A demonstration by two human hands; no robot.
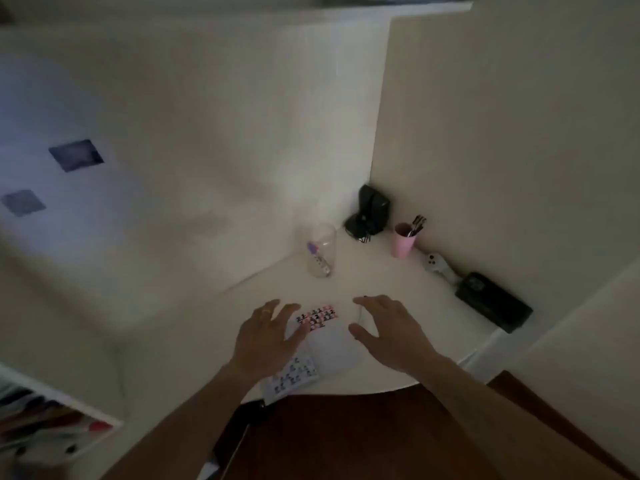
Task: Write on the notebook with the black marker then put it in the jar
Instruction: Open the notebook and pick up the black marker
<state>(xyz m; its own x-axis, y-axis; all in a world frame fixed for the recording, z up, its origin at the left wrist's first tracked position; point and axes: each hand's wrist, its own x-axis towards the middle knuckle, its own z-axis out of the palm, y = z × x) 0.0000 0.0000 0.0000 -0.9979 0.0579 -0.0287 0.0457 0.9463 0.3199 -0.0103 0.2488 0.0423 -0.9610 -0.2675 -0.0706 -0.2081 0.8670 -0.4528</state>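
A notebook (330, 344) lies open on the white desk (384, 275), its pale page facing up and its patterned cover showing at the far and near edges. My left hand (266, 336) rests spread on the notebook's left side. My right hand (388, 329) hovers with fingers apart over the page's right edge and holds nothing. A clear glass jar (322, 251) stands beyond the notebook with a purple-capped pen inside. I cannot pick out a black marker near my hands; dark pens stick out of a pink cup (403, 240) at the back right.
A black speaker-like device (369, 213) fills the desk's back corner. A white controller (437, 266) and a black flat case (493, 301) lie along the right wall. White walls close the desk at the back and right. A shelf with coloured items (48, 424) is at lower left.
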